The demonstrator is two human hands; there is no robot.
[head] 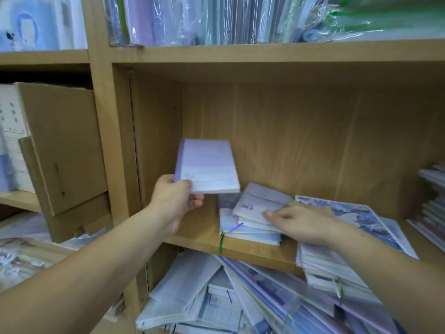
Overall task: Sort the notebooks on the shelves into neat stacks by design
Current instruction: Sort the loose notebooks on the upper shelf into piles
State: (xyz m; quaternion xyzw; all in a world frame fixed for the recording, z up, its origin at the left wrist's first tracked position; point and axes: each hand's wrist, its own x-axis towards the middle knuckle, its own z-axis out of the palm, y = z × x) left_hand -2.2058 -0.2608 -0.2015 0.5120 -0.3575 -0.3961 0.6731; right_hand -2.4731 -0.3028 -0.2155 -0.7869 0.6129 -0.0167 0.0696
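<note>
My left hand point(177, 198) grips a pale lilac notebook point(207, 166) by its near corner and holds it in the air over the left part of the wooden shelf point(255, 253). To the right, a small uneven pile of lilac and blue notebooks point(243, 227) lies on the shelf, its top notebook point(258, 201) skewed. My right hand point(301, 220) rests on that top notebook, fingers curled at its near edge. A taller stack with a blue-and-white picture cover point(346, 213) sits under my right forearm.
A further stack of notebooks point(433, 201) stands at the shelf's right end. The shelf below holds a jumble of wrapped notebooks point(216, 297). Plastic-wrapped folders point(216, 18) fill the shelf above. A cardboard box point(65, 150) sticks out of the left bay.
</note>
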